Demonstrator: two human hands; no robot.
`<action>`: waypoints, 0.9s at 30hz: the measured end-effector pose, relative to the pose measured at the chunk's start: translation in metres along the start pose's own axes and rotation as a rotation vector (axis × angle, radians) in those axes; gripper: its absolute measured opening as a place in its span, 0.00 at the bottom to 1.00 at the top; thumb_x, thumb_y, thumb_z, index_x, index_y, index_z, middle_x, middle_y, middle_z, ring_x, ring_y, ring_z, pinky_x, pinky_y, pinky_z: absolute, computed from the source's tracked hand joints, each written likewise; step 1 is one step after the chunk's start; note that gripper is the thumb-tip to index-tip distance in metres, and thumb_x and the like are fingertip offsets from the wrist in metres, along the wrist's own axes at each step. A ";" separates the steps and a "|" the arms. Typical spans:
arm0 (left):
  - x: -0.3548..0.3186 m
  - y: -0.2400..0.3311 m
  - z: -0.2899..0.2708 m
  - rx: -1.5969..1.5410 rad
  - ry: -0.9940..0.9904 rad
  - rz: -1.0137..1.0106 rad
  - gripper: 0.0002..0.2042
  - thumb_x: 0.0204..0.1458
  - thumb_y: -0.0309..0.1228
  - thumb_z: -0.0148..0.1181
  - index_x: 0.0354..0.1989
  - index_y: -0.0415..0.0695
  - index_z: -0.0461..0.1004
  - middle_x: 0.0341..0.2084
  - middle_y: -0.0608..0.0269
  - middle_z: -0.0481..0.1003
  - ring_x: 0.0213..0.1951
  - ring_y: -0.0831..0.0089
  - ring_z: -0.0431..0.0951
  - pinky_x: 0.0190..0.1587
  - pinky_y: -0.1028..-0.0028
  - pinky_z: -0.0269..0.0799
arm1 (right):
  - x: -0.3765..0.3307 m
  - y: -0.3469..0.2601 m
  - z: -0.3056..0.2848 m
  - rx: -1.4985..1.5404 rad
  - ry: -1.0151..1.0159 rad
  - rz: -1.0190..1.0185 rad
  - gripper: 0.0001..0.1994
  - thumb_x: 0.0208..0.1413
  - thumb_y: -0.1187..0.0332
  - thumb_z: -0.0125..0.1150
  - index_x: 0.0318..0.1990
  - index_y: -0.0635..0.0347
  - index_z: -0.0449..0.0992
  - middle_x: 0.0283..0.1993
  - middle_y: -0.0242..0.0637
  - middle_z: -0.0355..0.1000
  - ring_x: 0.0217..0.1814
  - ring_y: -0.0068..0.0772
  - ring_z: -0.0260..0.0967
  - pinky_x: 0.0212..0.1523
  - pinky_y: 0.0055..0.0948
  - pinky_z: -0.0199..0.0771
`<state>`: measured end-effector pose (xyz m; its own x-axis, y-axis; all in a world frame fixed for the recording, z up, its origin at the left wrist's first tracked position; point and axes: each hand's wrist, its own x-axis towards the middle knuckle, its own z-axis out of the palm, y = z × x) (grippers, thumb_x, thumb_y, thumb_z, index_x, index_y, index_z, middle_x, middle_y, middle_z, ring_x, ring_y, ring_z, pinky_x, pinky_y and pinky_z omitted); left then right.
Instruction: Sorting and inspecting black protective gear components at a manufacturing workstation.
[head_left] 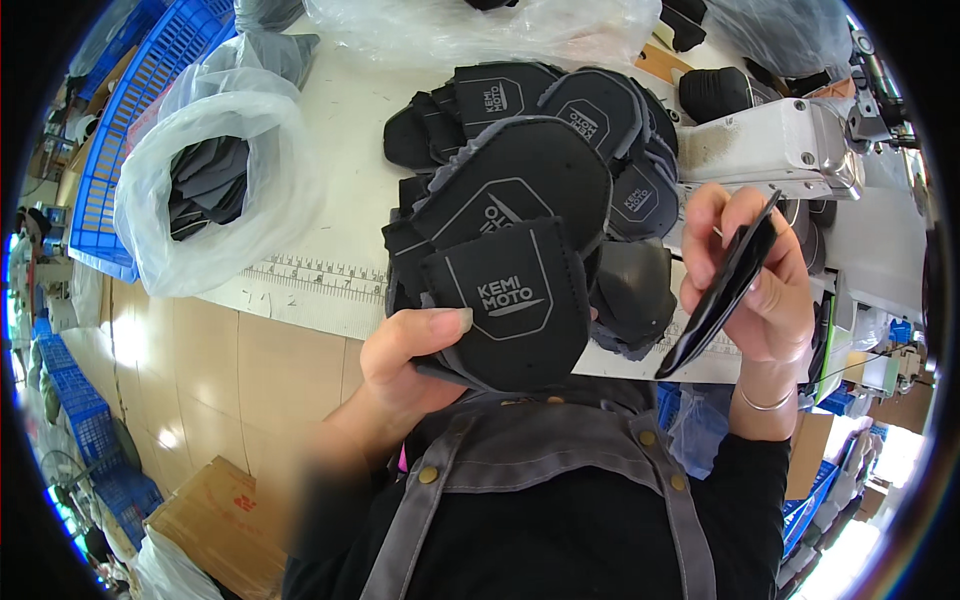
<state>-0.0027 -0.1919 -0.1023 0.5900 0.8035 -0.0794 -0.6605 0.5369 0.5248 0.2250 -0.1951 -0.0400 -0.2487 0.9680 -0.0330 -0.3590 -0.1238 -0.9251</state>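
Note:
My left hand (415, 350) is closed on a black padded fabric piece (520, 345) with a rounded lower end and a grey printed outline, the thumb lying on its face. To the right, my right hand (765, 285) pinches a thin, glossy black piece (712, 315), seen nearly edge-on and tilted. Behind the left-hand piece, a larger black pad (530, 165) with a fuzzy grey edge leans over a pile of similar pads (590, 105). Between my hands lies a smooth dark rounded piece (635, 285) at the table's near side.
On the left, an open translucent plastic bag (140, 215) holds dark cut pieces, beside a blue plastic basket (105, 190). A white sewing machine (755, 150) stands at the right. A ruler strip (320, 282) runs along the table's front edge. A cardboard box (215, 525) sits on the floor.

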 end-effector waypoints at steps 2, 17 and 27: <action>0.000 0.000 0.003 -0.010 0.019 0.037 0.35 0.35 0.39 0.49 0.54 0.32 0.53 0.44 0.41 0.65 0.44 0.49 0.70 0.45 0.57 0.68 | 0.001 -0.001 0.002 -0.018 -0.034 -0.015 0.16 0.45 0.68 0.62 0.35 0.65 0.61 0.41 0.45 0.56 0.35 0.27 0.63 0.30 0.23 0.74; -0.008 0.001 -0.005 -0.124 -0.023 0.001 0.28 0.41 0.26 0.52 0.54 0.32 0.55 0.48 0.48 0.65 0.49 0.63 0.67 0.52 0.67 0.62 | 0.016 0.002 0.037 -0.877 -0.235 -0.242 0.09 0.41 0.78 0.58 0.33 0.65 0.68 0.41 0.42 0.63 0.40 0.26 0.60 0.42 0.22 0.58; -0.007 0.002 -0.005 -0.001 -0.113 -0.019 0.33 0.48 0.44 0.45 0.58 0.34 0.49 0.55 0.51 0.57 0.55 0.63 0.60 0.57 0.66 0.53 | 0.016 -0.002 0.033 -0.679 -0.276 -0.118 0.15 0.31 0.82 0.56 0.33 0.64 0.69 0.33 0.39 0.62 0.32 0.23 0.61 0.33 0.17 0.58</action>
<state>-0.0111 -0.1951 -0.1052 0.6509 0.7591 0.0073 -0.6496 0.5519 0.5229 0.1919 -0.1866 -0.0266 -0.4922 0.8654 0.0943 0.2154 0.2260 -0.9500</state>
